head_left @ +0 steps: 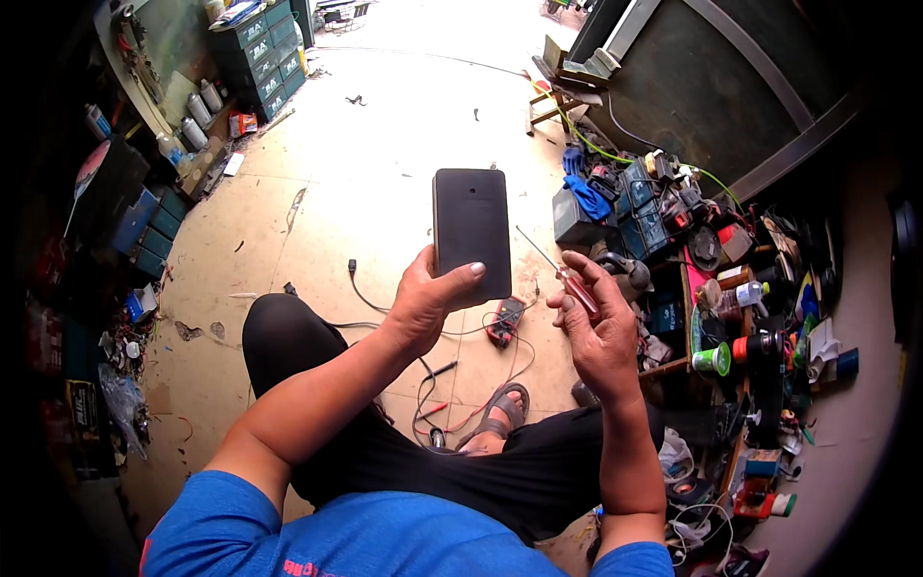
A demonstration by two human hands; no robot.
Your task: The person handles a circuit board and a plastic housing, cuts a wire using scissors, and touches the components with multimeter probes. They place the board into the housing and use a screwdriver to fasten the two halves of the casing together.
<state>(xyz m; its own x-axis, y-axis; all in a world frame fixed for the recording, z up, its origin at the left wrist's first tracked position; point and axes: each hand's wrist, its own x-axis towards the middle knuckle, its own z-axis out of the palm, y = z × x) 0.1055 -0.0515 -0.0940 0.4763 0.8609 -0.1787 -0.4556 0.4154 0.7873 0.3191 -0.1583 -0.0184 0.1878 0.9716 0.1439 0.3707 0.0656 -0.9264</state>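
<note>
My left hand [431,296] is closed around the lower end of a flat black rectangular case [471,226], its thumb lying across the upper face. A small dark hole shows near the far end of that face. To the right, my right hand [601,332] grips a screwdriver [580,291] by its red handle, the thin metal shaft pointing up and left toward the case. The screwdriver tip and the case are apart. On the floor beyond my lap lies a red and black multimeter [505,322], with red and black test leads trailing toward my sandalled foot [502,415].
A black power cord [353,266] curves over the tiled floor at left. Crowded shelving on the right holds tools, bottles, a green cup [711,360] and blue gloves [585,192]. Green boxes [264,58] are stacked at the far left, near several spray cans [197,109].
</note>
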